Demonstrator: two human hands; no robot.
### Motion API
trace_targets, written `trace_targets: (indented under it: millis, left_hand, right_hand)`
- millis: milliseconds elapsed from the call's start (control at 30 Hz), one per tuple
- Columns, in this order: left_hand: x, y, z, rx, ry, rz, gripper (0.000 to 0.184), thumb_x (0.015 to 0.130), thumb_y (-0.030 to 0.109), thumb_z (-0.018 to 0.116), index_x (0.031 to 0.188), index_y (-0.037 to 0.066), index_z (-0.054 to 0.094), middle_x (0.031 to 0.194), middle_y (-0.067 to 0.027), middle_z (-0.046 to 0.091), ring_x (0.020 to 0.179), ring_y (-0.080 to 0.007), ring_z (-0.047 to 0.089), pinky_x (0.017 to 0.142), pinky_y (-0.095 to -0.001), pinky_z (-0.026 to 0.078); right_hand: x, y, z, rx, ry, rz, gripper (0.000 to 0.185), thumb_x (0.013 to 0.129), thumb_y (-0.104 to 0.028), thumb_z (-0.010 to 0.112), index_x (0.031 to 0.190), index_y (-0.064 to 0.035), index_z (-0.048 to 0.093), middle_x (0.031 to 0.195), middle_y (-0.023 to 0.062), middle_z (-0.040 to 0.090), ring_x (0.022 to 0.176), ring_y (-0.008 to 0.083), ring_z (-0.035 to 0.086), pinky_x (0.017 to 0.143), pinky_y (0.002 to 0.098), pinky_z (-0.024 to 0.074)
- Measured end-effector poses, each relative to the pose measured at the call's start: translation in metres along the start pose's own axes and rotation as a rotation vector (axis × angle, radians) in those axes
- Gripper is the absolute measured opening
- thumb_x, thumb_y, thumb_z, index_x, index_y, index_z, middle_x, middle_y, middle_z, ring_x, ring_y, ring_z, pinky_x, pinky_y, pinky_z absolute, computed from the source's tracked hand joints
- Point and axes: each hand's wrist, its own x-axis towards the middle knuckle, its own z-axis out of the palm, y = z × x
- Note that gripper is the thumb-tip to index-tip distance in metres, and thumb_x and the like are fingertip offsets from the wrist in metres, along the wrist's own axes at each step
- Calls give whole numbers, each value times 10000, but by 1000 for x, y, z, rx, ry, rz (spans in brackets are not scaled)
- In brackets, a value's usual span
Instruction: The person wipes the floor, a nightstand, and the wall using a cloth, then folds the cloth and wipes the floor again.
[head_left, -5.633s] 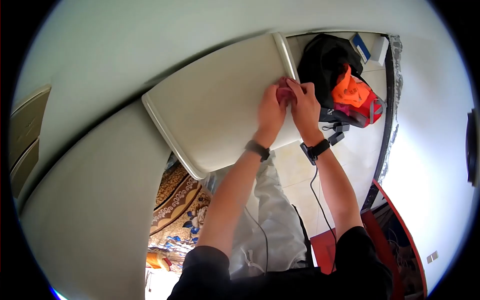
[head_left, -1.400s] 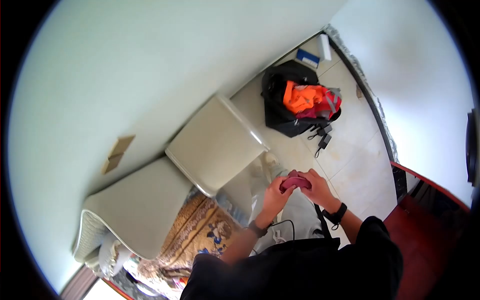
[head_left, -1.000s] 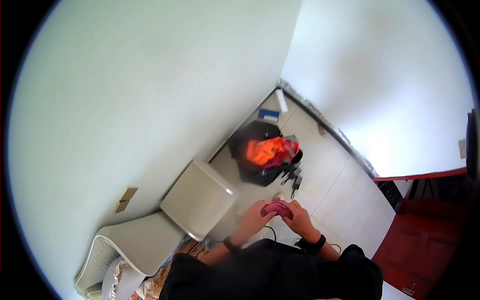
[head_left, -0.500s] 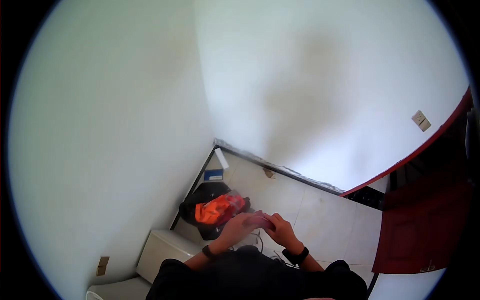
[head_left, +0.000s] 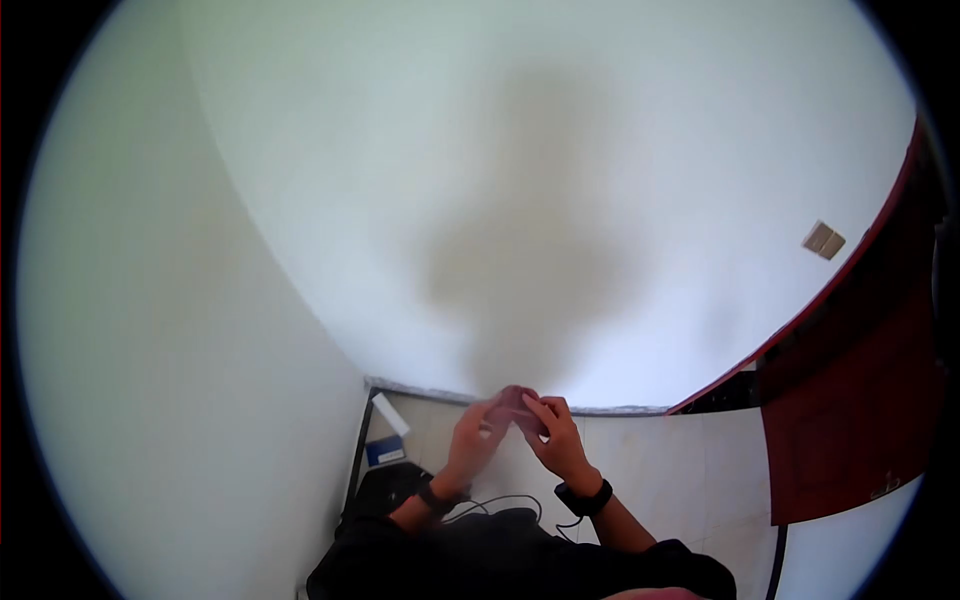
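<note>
Head view: reddish object (head_left: 517, 402) held between left hand (head_left: 474, 438) and right hand (head_left: 556, 442), above the tiled floor (head_left: 655, 455). Fingers of both hands appear closed around it (the left blurred). Probably light, pliable and not fragile, it should suit gentle pinching at opposite edges.

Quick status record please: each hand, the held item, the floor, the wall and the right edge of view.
Left hand: blurred, fingers on the reddish item
Right hand: grips the same item, thumb and fingers around its near side
Held item: between both hands; blur and fingers hide its exact form
Floor: white box in the corner, blue box between it and a partly hidden black bag
Wall: broad shadow, small wall plate
Right edge: red door
</note>
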Motion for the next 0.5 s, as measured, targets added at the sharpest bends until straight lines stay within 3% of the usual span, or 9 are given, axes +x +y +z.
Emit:
trace_targets:
  millis: [167,233,300,367,433,500]
  left_hand:
    - [165,4,33,-164,-1,116,498,801,-10,718,1277,31,576,1183,-141,605,1027,-237,651,861,-329,529]
    - [212,9,44,-227,-12,153,507,777,-23,729,1259,33,583,1225,-155,586,1077,-274,634,904,-343,513]
    - [228,15,40,-100,51,299,506,762,-25,741,1243,36,596,1223,-162,588,1096,-298,623,909,-350,512]
    - [260,14,40,1,120,372,503,745,-31,753,1222,37,610,1214,-167,595,1096,-318,619,906,-357,514]
    - [284,12,36,67,213,405,496,726,-40,764,1196,37,625,1199,-170,607,1075,-334,623,895,-365,519]
    - [301,12,27,126,342,399,446,719,-78,745,1139,25,634,1144,-141,633,992,-283,642,827,-328,528]
  right_hand:
    - [135,34,-18,0,183,91,549,763,49,720,1285,-59,589,1166,157,536,1033,289,583,772,322,524]
    - [174,51,-24,-55,271,30,538,753,55,726,1265,-49,597,1182,160,540,1038,307,578,811,333,513]
    - [188,60,-18,-96,349,-63,542,737,70,732,1251,-40,601,1184,159,549,1038,305,586,801,340,522]
    - [227,70,-16,-97,382,-127,452,782,33,721,1212,-61,620,1177,119,549,955,252,628,685,315,557]
    - [259,76,-10,-58,339,-154,475,751,53,737,1205,-42,631,1155,132,561,954,271,621,723,332,546]
    - [287,75,-8,-64,319,-215,480,734,62,747,1193,-32,642,1146,139,569,953,281,619,745,340,541]
